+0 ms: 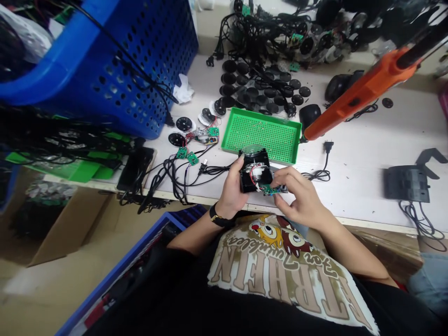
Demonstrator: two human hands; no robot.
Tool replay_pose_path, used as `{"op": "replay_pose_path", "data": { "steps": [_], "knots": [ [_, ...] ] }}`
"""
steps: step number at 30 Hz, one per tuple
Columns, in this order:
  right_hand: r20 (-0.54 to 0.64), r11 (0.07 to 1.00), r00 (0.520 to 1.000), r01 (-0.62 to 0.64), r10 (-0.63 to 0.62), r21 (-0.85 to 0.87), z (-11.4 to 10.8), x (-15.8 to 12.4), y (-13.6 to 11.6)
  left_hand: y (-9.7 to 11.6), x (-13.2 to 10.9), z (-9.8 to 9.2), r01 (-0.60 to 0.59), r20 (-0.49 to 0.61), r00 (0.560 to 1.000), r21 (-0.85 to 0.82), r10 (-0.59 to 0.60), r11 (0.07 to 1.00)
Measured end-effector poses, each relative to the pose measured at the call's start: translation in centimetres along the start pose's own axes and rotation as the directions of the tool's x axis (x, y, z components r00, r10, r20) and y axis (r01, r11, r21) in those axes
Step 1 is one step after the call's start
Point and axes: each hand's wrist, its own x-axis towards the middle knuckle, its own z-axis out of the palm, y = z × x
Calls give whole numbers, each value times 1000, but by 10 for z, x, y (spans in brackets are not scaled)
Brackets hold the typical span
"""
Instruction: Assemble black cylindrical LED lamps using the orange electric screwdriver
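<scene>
circuit board [269,190]: green | housing [247,183]: black | tray [276,147]: green, hole-patterned | basket [150,51]: blue, hole-patterned | tool [380,81]: orange

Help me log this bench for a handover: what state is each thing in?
Black housing: open, inside exposed, held in the left hand
Circuit board: at the housing's edge, pinched by the right hand
Green tray: upright, holding small parts
Orange tool: tilted, tip down
Plug right of the tray: unplugged
White tissue: crumpled
Blue basket: loaded
</scene>
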Motion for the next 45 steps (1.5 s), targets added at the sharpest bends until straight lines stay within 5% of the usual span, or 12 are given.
{"op": "replay_pose_path", "data": {
  "steps": [8, 18, 25, 34, 40, 45],
  "knots": [
    [1, 1000, 1000, 30, -30, 7, -4, 1, 0, -2, 0, 0, -48, -10, 999, 22, 48, 999],
    [173, 960, 984, 12, 39, -279, 6, 14, 0, -4, -5, -4, -93, 48, 995, 60, 90, 994],
    [266, 912, 951, -34, 155, -409, 8, 15, -8, -13, -10, -6, -90, -29, 995, 223, 99, 971],
    [306, 850, 952, 140, 26, -508, 9, 14, -18, -16, -9, -2, -26, -83, 995, 220, 45, 975],
    [213, 871, 970, 0, 120, -491, 8, 11, -12, -12, -8, -20, -61, 193, 981, 174, 27, 983],
    [121, 964, 972, -173, 200, -200, 3, 7, -8, -13, -13, -27, -134, 246, 967, 287, 62, 949]
  ]
}}
